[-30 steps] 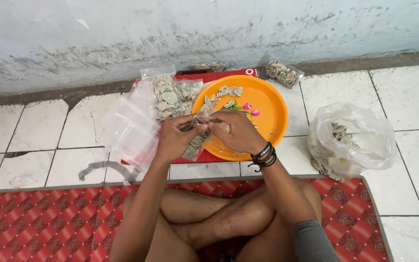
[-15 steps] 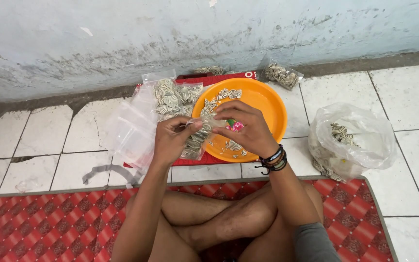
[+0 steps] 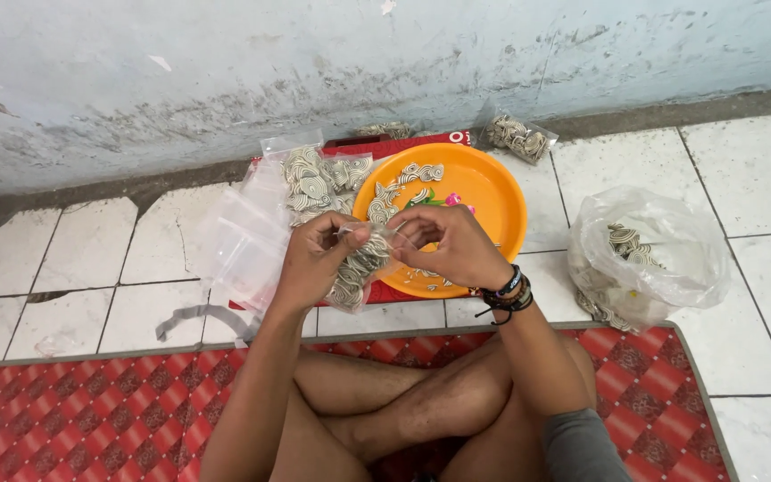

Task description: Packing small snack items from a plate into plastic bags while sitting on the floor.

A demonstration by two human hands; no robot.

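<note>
My left hand (image 3: 314, 257) and my right hand (image 3: 450, 246) both pinch the top edge of a small clear plastic bag (image 3: 359, 270) filled with flat striped oval pieces. The bag hangs between my hands, over the near left rim of an orange plate (image 3: 493, 192). More of the same striped pieces (image 3: 403, 183) and a small pink item lie on the plate. My right wrist wears dark beaded bracelets (image 3: 506, 293). I sit cross-legged with my knees below the hands.
A pile of empty clear bags (image 3: 243, 236) and a filled bag (image 3: 314, 178) lie left of the plate. A large plastic bag of pieces (image 3: 649, 259) sits at the right, another small filled bag (image 3: 518, 136) by the wall. A red patterned mat (image 3: 91, 411) lies under me on white tiles.
My hands stayed together at the bag's top, working along its opening. The camera view shifted slightly; the bag stays held over the plate's near left rim.
</note>
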